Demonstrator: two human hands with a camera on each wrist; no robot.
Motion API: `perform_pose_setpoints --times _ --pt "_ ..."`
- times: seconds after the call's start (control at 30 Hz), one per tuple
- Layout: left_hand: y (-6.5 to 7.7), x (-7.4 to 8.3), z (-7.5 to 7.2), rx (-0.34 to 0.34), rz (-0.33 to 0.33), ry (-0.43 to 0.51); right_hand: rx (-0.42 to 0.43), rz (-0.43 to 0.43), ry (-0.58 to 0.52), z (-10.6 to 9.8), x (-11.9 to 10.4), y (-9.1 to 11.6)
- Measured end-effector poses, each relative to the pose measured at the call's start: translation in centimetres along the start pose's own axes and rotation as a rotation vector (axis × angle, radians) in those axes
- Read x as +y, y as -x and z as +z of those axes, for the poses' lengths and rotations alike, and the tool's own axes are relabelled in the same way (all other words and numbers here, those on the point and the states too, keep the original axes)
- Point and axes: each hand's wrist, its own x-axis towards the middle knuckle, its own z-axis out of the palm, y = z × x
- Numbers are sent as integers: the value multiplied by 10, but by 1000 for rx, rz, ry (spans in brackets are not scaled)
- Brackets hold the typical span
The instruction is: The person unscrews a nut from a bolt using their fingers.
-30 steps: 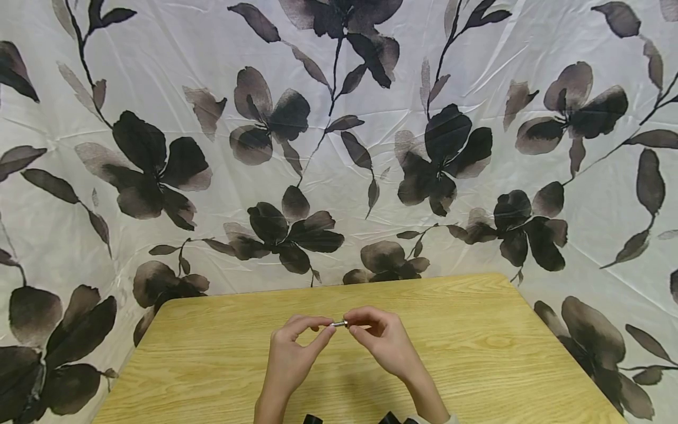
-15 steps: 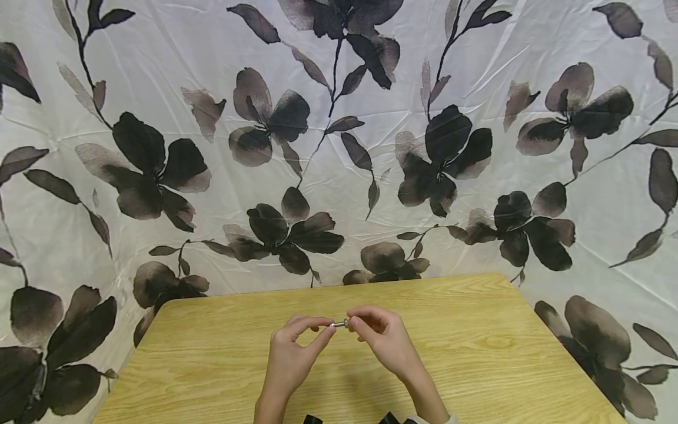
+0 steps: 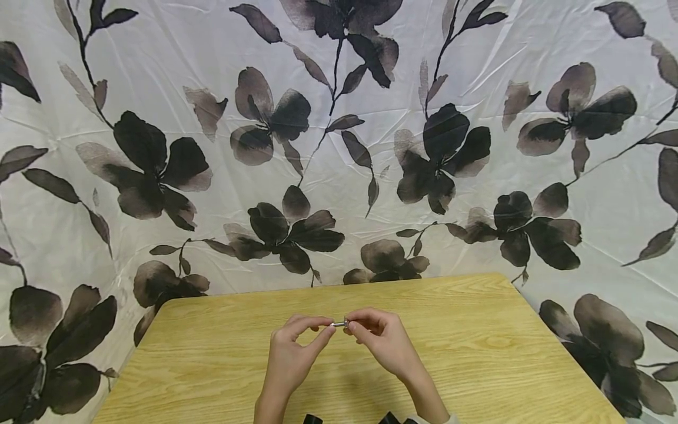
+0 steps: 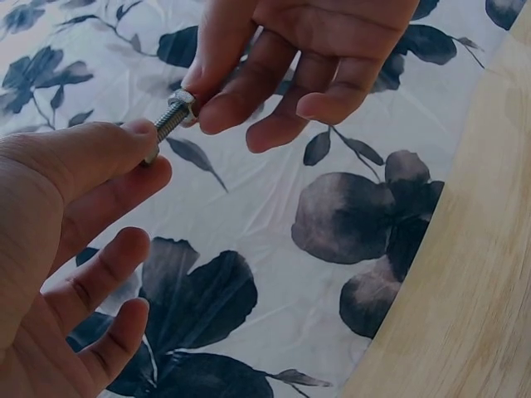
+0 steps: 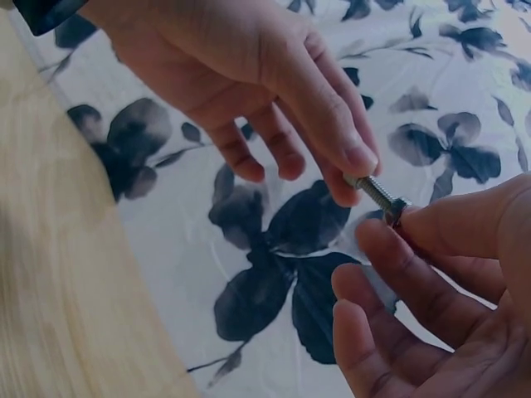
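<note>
Left hand [image 4: 35,211] pinches threaded bolt [image 4: 172,119]; right hand [image 4: 322,37] touches far end (floral cloth [image 4: 257,203] behind)

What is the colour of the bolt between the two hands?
Silvery grey; the bolt shows best in the left wrist view.

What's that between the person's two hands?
A threaded metal bolt bridges the gap between the left hand and the right hand, with a wider metal piece at the right hand's end. Both wrist views show it clearest.

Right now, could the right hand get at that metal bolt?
Probably yes: the right hand is at one end of the bolt, nothing visible between them; the left hand covers only the opposite end.
</note>
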Motion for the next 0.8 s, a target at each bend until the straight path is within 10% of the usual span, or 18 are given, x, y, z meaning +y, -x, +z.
perform_pose_setpoints --times 0.43,0.8 --pt "6 3 3 9 21 -22 -14 -98 -49 -2 -1 6" --pt "4 4 6 18 0 -30 7 22 15 -6 0 1"
